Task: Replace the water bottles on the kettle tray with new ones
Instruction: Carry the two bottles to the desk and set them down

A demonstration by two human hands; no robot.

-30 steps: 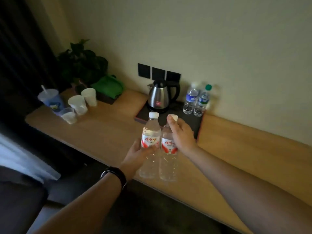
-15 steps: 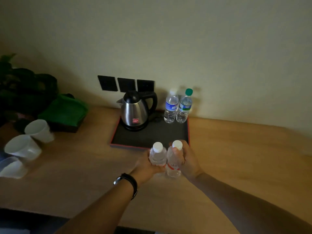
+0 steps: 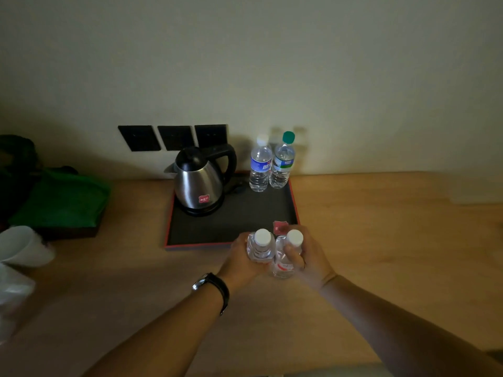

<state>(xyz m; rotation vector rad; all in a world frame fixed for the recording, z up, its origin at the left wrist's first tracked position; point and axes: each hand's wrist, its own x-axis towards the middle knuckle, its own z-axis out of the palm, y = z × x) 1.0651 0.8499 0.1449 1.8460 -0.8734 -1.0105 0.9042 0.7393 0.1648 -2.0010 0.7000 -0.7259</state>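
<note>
A dark kettle tray (image 3: pixel 236 221) with a red rim lies on the wooden counter against the wall. A steel kettle (image 3: pixel 198 183) stands at its back left. Two old bottles stand at its back right: one with a blue label (image 3: pixel 260 167) and one with a green cap (image 3: pixel 283 164). My left hand (image 3: pixel 239 265) grips a new white-capped bottle (image 3: pixel 260 246). My right hand (image 3: pixel 310 259) grips a second new bottle (image 3: pixel 285 257) with a red label. Both new bottles are upright, side by side, at the tray's front right corner.
A green cloth (image 3: pixel 62 200) on a dark box lies left of the tray, with a dark plant behind it. White paper cups (image 3: pixel 24 246) sit at the left edge. Three black wall sockets (image 3: pixel 174 137) are behind the kettle. Bare wooden counter (image 3: pixel 394 240) stretches to the right.
Both hands have carried the two new bottles forward and down to the tray's front right corner. The view has closed in on the tray and tilted downward.
</note>
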